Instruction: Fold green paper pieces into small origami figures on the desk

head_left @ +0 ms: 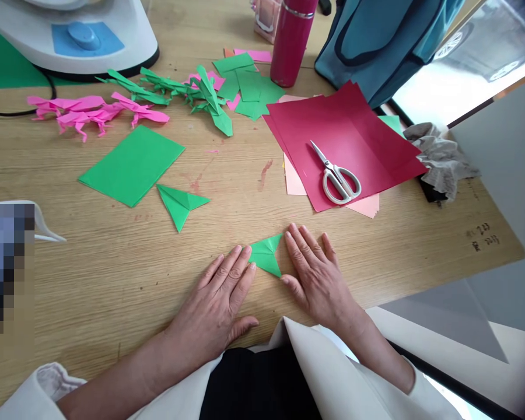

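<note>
A small folded piece of green paper (266,255) lies on the table between my hands. My left hand (222,294) rests flat, its fingertips over the paper's left end and hiding part of it. On the other side, my right hand (311,268) lies flat with the fingers stretched out, beside the paper's right edge. A second folded green paper (184,204), shaped like an arrowhead, sits farther off to the left. Behind it is a stack of square green paper (133,165).
Pink folded paper figures (96,111) and green ones (207,99) lie at the back left, before a white lamp base (91,38). White-handled scissors (339,178) rest on dark red sheets (354,134). A red bottle (292,44) and a blue bag (385,46) stand behind.
</note>
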{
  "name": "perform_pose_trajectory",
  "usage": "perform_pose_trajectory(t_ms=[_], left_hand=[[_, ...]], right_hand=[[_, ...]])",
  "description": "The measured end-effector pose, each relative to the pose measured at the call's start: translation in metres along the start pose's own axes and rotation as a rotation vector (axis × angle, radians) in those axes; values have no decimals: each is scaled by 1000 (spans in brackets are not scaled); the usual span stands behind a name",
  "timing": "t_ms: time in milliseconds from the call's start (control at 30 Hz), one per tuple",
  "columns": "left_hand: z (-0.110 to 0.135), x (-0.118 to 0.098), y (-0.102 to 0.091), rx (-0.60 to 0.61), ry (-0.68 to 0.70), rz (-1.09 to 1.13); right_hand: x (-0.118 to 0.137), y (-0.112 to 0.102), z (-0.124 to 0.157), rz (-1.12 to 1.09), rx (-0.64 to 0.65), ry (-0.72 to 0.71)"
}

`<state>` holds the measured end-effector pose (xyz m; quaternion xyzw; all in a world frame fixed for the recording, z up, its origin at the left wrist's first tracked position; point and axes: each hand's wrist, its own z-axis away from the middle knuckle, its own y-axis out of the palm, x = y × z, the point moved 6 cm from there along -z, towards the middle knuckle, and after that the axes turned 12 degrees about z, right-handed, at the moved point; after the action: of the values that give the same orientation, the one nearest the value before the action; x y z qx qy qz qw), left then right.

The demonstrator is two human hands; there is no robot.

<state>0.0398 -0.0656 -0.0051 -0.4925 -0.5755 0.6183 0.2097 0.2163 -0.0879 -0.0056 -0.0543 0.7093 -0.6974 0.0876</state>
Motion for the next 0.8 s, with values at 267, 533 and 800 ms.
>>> perform_pose_trajectory(t_ms=[267,533,800], left_hand=[[-1,1,-2,-2,21,-20],[-7,5,-13,10,10,-15],[-38,18,-31,-51,-105,49]], right_hand=[[5,-3,3,-56,-17,-125],[9,-2,3,-41,-54,-56],[4,-4,4,-99,-145,16]])
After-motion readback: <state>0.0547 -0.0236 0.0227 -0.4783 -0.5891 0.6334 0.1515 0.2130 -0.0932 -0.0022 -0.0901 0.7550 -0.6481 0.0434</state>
